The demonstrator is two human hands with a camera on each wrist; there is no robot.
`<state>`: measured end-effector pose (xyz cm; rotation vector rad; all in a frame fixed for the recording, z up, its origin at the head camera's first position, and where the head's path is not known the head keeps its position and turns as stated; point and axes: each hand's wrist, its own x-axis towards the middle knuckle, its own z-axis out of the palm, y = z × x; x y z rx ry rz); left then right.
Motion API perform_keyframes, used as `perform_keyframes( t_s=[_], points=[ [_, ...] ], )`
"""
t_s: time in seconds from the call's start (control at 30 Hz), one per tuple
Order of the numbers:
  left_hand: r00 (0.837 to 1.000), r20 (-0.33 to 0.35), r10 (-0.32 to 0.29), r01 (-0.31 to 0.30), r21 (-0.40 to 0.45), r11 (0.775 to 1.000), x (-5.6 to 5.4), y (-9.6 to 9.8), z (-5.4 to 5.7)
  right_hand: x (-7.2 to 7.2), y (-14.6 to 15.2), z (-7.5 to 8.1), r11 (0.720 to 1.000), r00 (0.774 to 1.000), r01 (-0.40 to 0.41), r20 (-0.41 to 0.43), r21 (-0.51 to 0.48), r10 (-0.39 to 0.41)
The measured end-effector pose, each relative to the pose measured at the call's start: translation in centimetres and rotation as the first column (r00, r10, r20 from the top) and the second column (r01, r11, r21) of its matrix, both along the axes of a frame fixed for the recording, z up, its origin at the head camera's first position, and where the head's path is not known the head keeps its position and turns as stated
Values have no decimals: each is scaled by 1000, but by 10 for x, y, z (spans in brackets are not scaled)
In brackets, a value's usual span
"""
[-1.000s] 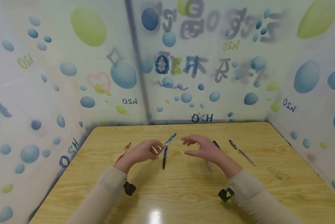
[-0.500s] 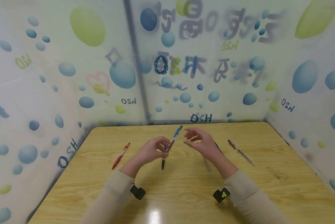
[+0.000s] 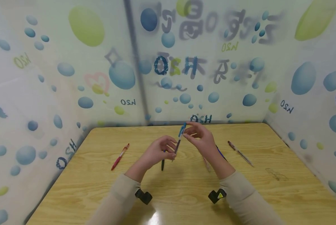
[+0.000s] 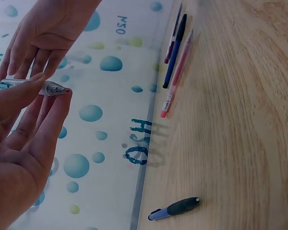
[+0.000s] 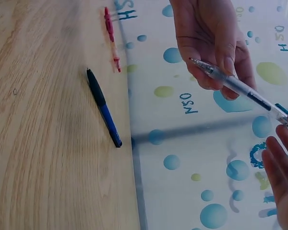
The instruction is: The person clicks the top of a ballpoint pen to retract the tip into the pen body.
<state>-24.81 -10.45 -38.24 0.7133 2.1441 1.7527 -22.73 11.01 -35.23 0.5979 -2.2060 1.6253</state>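
A clear-barrelled ballpoint pen (image 3: 179, 142) with a blue clip is held up over the table, tilted, tip down. My left hand (image 3: 160, 150) pinches it near the tip between thumb and fingers; the bare metal tip of the pen (image 5: 201, 64) sticks out past them in the right wrist view. At the blue end, my right hand (image 3: 204, 137) has its thumb and fingertips on the pen. Below the left hand lies a blue pen with a black grip (image 5: 102, 103), partly hidden by that hand in the head view.
On the wooden table (image 3: 182, 200), a red pen (image 3: 120, 157) lies at the left. To the right are a pink pen (image 4: 175, 76), a dark blue pen (image 4: 174, 52) and a clear pen with a brownish-red end (image 3: 240, 153). Patterned wall panels (image 3: 168, 93) stand behind and at both sides.
My left hand has carried the pen rightward and turned it more upright. The right hand has moved slightly, and its fingers have come onto the pen's blue end.
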Motion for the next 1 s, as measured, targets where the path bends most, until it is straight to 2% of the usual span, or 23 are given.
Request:
perform_keyframes(
  t_s=[0.13, 0.37, 0.53, 0.7, 1.0],
  points=[
    [1000, 27, 7, -7, 6, 1000, 1, 4, -2, 7, -2, 8, 1000, 1000, -11, -8, -11, 11],
    [995, 94, 30, -35, 45, 998, 3, 15, -4, -13, 3, -13, 995, 998, -64, 4, -73, 65],
    [991, 123, 49, -58, 71, 996, 3, 22, -6, -11, 4, -13, 992, 995, -99, -24, -76, 97],
    [989, 132, 61, -73, 87, 994, 4, 26, -7, -9, 5, -11, 985, 986, -154, -71, -85, 148],
    [987, 130, 92, -103, 81, 991, 6, 30, -5, -8, 7, -9, 986, 988, -138, -84, -89, 131]
  ],
)
